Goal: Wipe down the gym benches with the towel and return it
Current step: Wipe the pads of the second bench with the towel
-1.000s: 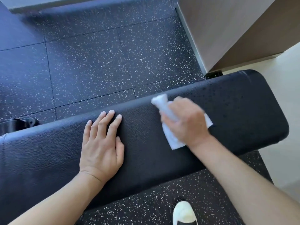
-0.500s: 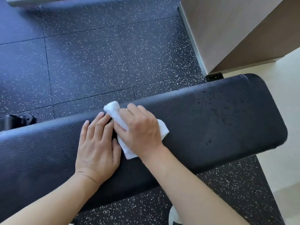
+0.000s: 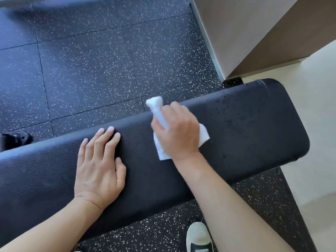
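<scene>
Since half a second earlier, the right hand point(image 3: 179, 131) had carried the towel point(image 3: 203, 136) away from the left hand point(image 3: 99, 165) toward the bench's rounded end, and the two hands, then touching, were well apart. One black padded bench point(image 3: 254, 128) ran across the speckled rubber floor point(image 3: 109, 60), with a pale wooden cabinet point(image 3: 245, 30) beyond its rounded end. On the bench's middle the left hand lay flat, its four fingers straight and close together, thumb alongside. Nearer the rounded end the right hand's fingers were curled round the bunched white towel, pressing it onto the pad, one twisted end sticking out past the bench's far edge. Droplets point(image 3: 241, 113) dotted the pad between the towel and the rounded end; judging by that, this stretch was not yet wiped, and a short stroke would likely leave it wet. The loose bunching could also smear rather than dry. Counted: one bench, one towel, two hands, one shoe point(image 3: 199, 237) below the bench's near edge.
</scene>
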